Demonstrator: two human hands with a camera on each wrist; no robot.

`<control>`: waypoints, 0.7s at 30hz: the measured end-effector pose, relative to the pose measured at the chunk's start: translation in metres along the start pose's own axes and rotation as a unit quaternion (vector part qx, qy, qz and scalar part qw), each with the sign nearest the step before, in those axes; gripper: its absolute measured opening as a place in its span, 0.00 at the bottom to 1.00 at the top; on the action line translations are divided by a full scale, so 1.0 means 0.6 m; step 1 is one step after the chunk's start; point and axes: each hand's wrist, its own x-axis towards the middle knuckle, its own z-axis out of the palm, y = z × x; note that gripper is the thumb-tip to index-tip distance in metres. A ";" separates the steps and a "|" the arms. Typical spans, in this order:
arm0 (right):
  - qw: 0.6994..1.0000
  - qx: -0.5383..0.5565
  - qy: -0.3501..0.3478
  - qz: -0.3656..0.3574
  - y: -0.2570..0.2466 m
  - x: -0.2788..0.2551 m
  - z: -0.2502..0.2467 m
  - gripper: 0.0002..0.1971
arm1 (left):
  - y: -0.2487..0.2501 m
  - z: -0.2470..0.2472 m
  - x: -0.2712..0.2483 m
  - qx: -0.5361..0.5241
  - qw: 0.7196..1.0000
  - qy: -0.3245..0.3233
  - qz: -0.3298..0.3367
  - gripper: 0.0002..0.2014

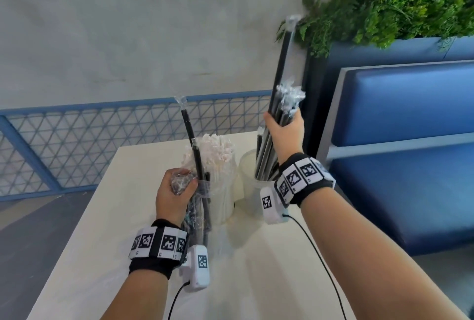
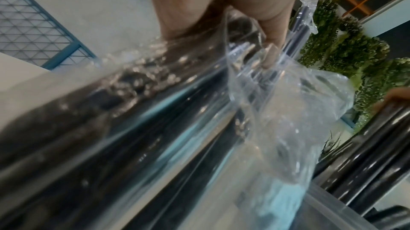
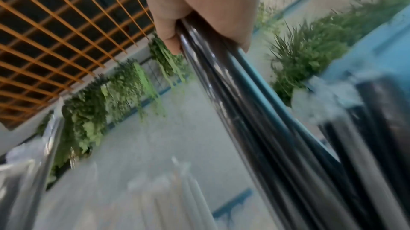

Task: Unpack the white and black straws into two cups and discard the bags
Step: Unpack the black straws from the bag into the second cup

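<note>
— What is the right hand (image 1: 284, 135) gripping?
— Black straws (image 1: 275, 104), looking like glossy plastic, each in a thin clear film sleeve that is catching the light.
— And the left hand (image 1: 171, 198)?
— It is clutching a crinkled, transparent plastic bag (image 2: 288, 111), shiny and wrinkled.
— The white straws (image 1: 218, 151)?
— Looking matt. Their cup (image 1: 250, 191) is showing as frosted, translucent plastic on a smooth, pale table (image 1: 107, 230).
</note>
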 end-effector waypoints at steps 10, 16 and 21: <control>0.986 -0.105 -0.040 0.125 0.120 -0.026 0.019 0.19 | 0.003 -0.007 -0.004 -0.009 1.000 -0.005 -0.005 0.13; 0.992 -0.102 -0.011 0.075 0.113 -0.022 0.019 0.27 | 0.003 -0.009 -0.002 -0.013 1.000 -0.006 -0.012 0.14; 0.992 -0.062 -0.026 -0.108 0.050 -0.008 0.019 0.36 | 0.004 -0.007 -0.004 -0.016 1.000 -0.009 -0.010 0.14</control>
